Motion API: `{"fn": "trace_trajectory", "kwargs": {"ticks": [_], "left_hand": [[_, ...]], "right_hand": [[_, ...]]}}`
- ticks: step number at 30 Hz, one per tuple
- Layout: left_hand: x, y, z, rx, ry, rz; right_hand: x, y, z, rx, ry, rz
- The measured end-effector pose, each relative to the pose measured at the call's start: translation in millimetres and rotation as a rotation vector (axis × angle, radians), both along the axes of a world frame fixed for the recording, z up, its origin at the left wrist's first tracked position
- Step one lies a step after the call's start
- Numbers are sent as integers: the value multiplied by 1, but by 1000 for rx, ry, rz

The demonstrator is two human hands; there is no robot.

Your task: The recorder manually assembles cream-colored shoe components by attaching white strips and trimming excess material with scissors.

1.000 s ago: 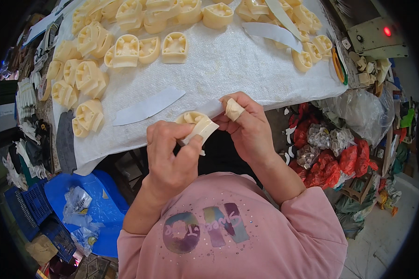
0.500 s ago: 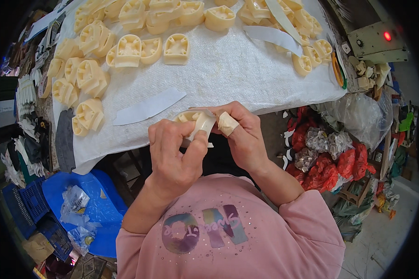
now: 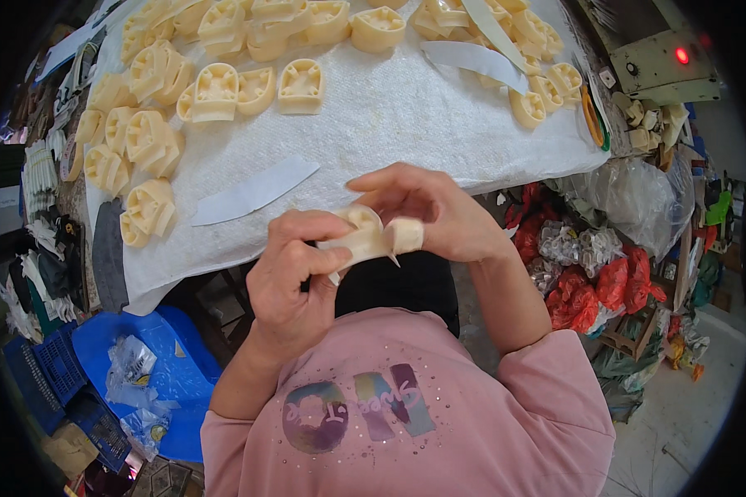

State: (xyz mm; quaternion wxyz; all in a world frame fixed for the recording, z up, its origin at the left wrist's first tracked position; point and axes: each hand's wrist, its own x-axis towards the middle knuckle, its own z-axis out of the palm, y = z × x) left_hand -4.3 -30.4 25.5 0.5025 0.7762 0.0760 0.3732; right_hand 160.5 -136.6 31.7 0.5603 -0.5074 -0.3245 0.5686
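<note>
While left hand (image 3: 294, 269) grips cream piece (image 3: 358, 245) | pink shirt (image 3: 514, 406): printed lettering (image 3: 317, 418)

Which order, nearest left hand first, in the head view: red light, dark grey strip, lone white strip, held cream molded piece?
1. Held cream molded piece: in the left hand.
2. Lone white strip: ahead, slightly left.
3. Dark grey strip: well left.
4. Red light: far upper right.

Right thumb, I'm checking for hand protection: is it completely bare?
No, a pale wrap covers the end of the thumb on the right hand.
</note>
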Motion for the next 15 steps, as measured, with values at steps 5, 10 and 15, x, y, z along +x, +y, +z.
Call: {"fn": "trace_trajectory", "kwargs": {"ticks": [5,10,15], "left_hand": [[-1,6,-1,150,37,-53],[-1,6,-6,59,44,23],[3,-2,-6,-435,0,105]], "right_hand": [[-3,4,-3,17,43,-24],[-14,12,-16,36,-165,-173],[-16,13,-17,312,-277,-403]]}}
